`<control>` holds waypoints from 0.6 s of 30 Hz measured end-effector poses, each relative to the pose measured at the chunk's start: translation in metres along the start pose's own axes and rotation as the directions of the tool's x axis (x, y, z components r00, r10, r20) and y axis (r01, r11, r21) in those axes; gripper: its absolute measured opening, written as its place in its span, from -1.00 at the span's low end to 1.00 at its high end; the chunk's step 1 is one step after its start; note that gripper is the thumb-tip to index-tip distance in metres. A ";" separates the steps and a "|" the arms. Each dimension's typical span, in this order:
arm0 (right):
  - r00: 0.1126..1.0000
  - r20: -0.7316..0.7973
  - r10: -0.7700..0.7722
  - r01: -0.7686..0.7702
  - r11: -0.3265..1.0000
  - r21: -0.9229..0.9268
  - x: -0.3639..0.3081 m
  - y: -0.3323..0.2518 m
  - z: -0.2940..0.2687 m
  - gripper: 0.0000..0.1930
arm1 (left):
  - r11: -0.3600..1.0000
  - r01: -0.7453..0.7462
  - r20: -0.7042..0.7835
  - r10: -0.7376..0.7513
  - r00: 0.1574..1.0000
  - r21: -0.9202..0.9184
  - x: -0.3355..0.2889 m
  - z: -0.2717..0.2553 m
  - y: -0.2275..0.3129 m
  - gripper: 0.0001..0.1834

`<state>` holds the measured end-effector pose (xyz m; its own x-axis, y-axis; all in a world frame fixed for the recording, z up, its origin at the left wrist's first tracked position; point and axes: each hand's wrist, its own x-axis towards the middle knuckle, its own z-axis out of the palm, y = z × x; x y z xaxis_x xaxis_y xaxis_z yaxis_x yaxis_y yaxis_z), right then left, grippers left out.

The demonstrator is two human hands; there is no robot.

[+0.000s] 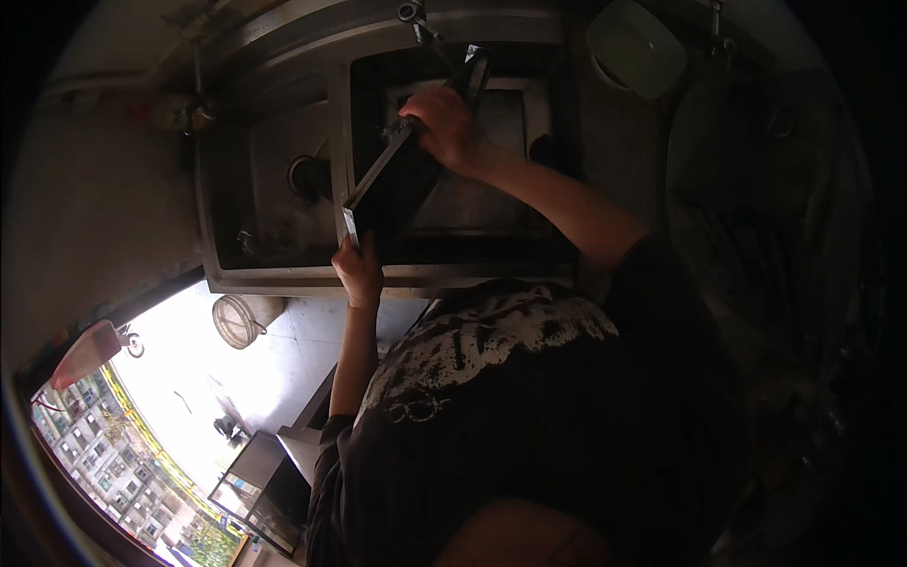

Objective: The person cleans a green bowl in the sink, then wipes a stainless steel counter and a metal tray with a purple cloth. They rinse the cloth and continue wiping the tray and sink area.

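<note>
Over the right basin I hold a dark flat metal tray, tilted up on its edge, its thin bright rim running obliquely away from me. My left hand is closed around the tray's near corner, at the basin's front edge. Farther up, my right hand curls over the rim. A grey wiry scourer sticks out beneath its fingers and touches the rim; the hand hides most of it. Dim light leaves the tray's face almost black.
A metal double sink surrounds the work; another tray-like piece with a pale rim lies in the right basin. A tap stands behind it. A pale green tub is at the far right. A bucket stands on the floor, lower left.
</note>
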<state>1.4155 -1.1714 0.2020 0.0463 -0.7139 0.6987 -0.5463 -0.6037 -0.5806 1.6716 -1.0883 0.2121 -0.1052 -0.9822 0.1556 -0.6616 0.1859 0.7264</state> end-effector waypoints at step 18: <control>0.694 0.335 0.637 -0.718 0.648 0.256 -0.001 0.160 -0.069 -0.71 | 0.997 0.076 0.023 -0.076 0.997 -0.001 0.009 0.002 0.020 -0.87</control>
<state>1.2704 -1.2430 0.1369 -0.0356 -0.9991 -0.0246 -0.1734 0.0304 -0.9844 1.6556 -1.0938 0.2266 -0.0711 -0.9939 0.0846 -0.6667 0.1105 0.7371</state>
